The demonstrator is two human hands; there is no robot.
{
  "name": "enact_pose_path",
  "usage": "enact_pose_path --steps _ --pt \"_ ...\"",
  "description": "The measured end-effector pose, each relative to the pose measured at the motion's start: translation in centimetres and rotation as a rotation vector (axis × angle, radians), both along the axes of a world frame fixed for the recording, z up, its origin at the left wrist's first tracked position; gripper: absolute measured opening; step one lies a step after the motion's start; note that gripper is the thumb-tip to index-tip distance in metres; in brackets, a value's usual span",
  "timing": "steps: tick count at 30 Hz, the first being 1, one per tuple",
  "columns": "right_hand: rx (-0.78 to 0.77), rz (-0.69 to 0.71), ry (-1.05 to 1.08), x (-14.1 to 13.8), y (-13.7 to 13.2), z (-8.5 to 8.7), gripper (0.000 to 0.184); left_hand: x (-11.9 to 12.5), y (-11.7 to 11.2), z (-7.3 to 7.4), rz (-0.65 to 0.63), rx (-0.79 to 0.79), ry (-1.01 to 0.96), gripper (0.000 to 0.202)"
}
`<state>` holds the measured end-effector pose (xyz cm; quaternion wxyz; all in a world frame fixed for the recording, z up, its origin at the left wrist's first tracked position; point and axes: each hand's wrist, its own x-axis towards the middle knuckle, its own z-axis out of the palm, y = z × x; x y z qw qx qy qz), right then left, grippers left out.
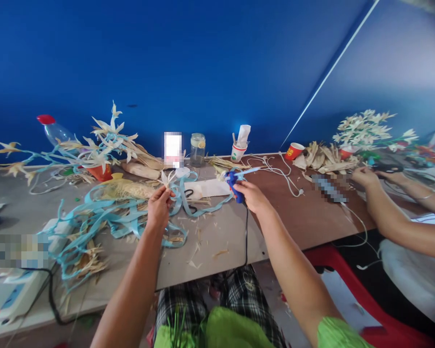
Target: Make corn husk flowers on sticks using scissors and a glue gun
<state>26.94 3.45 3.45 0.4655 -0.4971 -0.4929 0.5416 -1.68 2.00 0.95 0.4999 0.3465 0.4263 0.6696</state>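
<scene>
Nothing is legible; the red cup (294, 151) bears unreadable yellow print.

I sit in a craft workshop: a long table (221, 232) under a blue wall (203, 58), strewn with husk flowers (105, 130), blue ribbon (105, 212), scraps (199, 249), scissors (191, 203) and a corded glue gun (235, 186), while a co-worker (402, 227) beside me works at another heap of husks (322, 159) and flowers.

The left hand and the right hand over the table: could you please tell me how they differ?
The left hand pinches a pale husk flower with its fingertips; the right hand wraps around a blue glue gun. The left hand's piece has no cord; the right hand's tool trails a black cord over the table edge. Both hands are closed and held above the table.
</scene>
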Motion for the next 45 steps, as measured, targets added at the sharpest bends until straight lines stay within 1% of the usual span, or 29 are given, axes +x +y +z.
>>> enact_pose_path --steps 2,3,4,6,8,11,12,15,18,21,25,34,38,45 --pt "-0.037 0.027 0.291 0.0 -0.3 0.6 0.030 -0.1 0.1 -0.1 0.020 0.000 -0.011 0.020" --pt "-0.048 0.061 0.390 -0.2 -0.5 1.0 0.032 -0.1 0.2 -0.1 0.021 -0.005 -0.006 0.020" --pt "-0.056 0.099 0.454 -0.5 -0.7 1.3 0.032 0.0 0.1 -0.2 0.021 -0.011 0.008 0.020" --pt "-0.053 0.168 0.490 -1.6 -1.3 1.9 0.031 0.3 -0.1 -0.1 0.018 -0.024 0.056 0.019" --pt "0.004 0.204 0.438 -3.2 -2.1 2.4 0.029 0.6 -0.4 0.1 0.023 -0.028 0.116 0.016" --pt "0.088 0.221 0.253 -6.1 -3.3 2.7 0.025 0.9 -0.7 0.4 0.011 -0.032 0.180 0.016" --pt "0.090 0.229 0.204 -7.0 -3.5 2.7 0.025 1.0 -0.8 0.4 0.020 -0.034 0.186 0.016" --pt "0.097 0.250 0.067 -9.4 -3.9 2.0 0.025 0.9 -0.8 0.5 0.051 -0.050 0.200 0.016" --pt "0.185 0.260 -0.131 -10.5 -3.8 0.9 0.022 0.8 -0.6 0.4 0.058 -0.071 0.229 0.016" --pt "0.281 0.256 -0.268 -10.7 -3.7 -0.2 0.021 0.7 -0.6 0.2 0.062 -0.074 0.229 0.016" --pt "0.287 0.238 -0.327 -10.4 -3.5 -0.8 0.023 0.8 -0.6 0.2 0.019 -0.079 0.190 0.018" --pt "0.298 0.243 -0.339 -10.3 -3.4 -0.4 0.022 1.0 -0.6 0.2 -0.055 -0.115 0.068 0.018" --pt "0.301 0.256 -0.344 -10.3 -3.3 -0.4 0.022 1.0 -0.6 0.3 -0.052 -0.105 0.066 0.018" --pt "0.237 0.240 -0.398 -10.4 -3.4 -0.3 0.023 1.1 -0.7 0.3 -0.056 -0.085 0.079 0.016"
